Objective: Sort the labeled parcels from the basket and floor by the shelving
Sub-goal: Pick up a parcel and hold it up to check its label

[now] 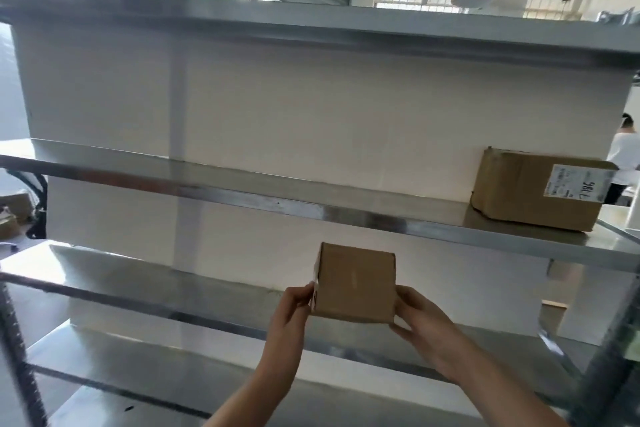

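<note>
A small plain cardboard parcel [355, 282] is held up in front of the metal shelving [242, 198], at the height of the gap below the middle shelf. My left hand [291, 308] grips its left edge and my right hand [420, 317] grips its right lower corner. No label shows on the face turned toward me. A larger brown parcel [533, 189] with a white label marked 7186 lies on the right end of the middle shelf.
Several steel shelves run across the view, backed by a white panel. A person in white stands at the far right [625, 156]. More cardboard boxes [12, 210] lie on the floor at the far left. A slotted upright post [17, 357] stands at lower left.
</note>
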Tool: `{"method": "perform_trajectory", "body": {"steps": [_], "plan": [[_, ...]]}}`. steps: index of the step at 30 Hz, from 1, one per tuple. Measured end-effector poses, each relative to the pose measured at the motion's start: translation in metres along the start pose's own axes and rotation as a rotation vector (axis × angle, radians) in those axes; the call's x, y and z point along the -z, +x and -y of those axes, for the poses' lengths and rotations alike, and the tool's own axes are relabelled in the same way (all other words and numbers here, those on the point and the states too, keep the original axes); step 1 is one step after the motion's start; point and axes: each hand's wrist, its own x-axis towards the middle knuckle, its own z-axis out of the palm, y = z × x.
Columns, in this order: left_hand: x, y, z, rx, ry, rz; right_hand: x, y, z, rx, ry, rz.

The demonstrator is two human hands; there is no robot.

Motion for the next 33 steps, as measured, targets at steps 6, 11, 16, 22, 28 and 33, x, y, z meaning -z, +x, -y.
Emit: {"method": "perform_trajectory", "body": {"steps": [6, 11, 16, 22, 28, 33], "plan": [[-0.008, -0.008, -0.004, 0.044, -0.022, 0.018, 0.009, -0.009, -0.017, -0.005, 0.119, 0.032], [-0.013, -0.016, -0.004, -0.032, -0.030, 0.146, 0.015, -0.015, -0.024, -0.029, 0.311, -0.021], [-0.016, -0.021, 0.002, -0.069, -0.008, 0.248, 0.024, -0.020, -0.019, -0.027, 0.351, -0.042], [-0.023, -0.022, 0.009, -0.061, -0.119, 0.229, 0.039, -0.029, -0.015, -0.006, 0.267, 0.077], [-0.022, -0.014, 0.006, -0.119, -0.041, 0.149, 0.042, -0.023, -0.019, 0.031, 0.259, 0.069], [-0.019, -0.013, -0.005, -0.134, 0.222, 0.180, 0.045, -0.026, -0.032, 0.055, 0.283, 0.095]]}}
